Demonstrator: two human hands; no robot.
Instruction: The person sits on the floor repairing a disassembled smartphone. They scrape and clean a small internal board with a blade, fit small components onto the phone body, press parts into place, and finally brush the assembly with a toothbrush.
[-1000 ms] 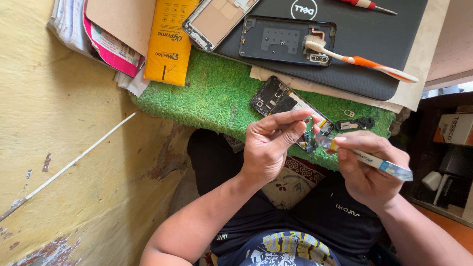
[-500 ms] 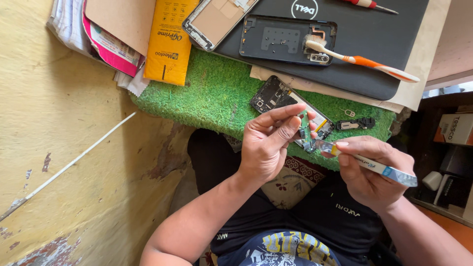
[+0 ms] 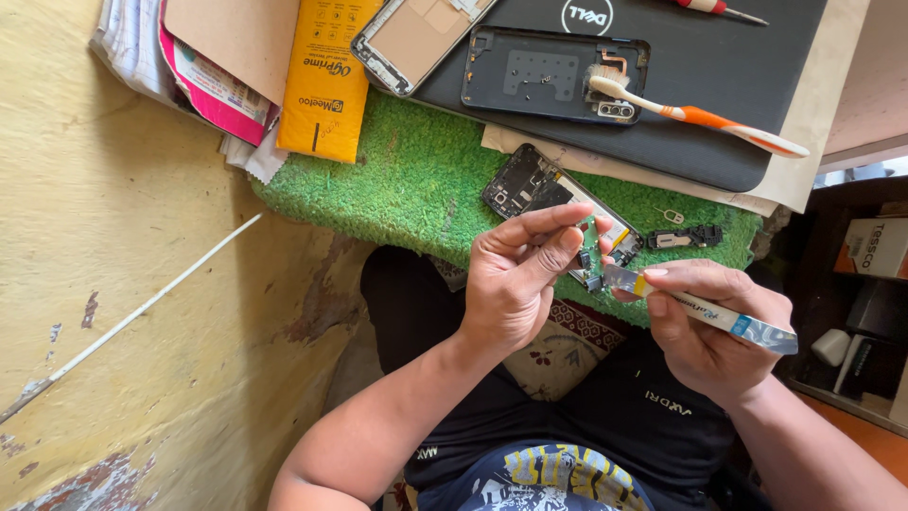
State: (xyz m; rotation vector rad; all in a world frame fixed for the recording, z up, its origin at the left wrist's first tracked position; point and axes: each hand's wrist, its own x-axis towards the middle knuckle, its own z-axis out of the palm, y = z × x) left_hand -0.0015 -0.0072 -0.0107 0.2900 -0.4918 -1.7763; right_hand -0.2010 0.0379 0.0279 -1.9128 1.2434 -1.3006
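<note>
My left hand is raised over my lap, thumb and forefinger pinched on a small green circuit board that shows just past the fingertips. My right hand grips a thin silver tube with a yellow band and a blue end. The tube's nozzle points left at the board, almost touching it. Just behind both hands an opened phone body lies on a green turf mat.
A black laptop at the back carries a dark phone back cover, a white and orange toothbrush and a screwdriver. A phone frame, a yellow packet and papers lie left. Yellow wall at left; shelf with boxes at right.
My left hand's fingers have closed tighter on the board. The tube's nozzle has come a little nearer to it. Nothing else has moved.
</note>
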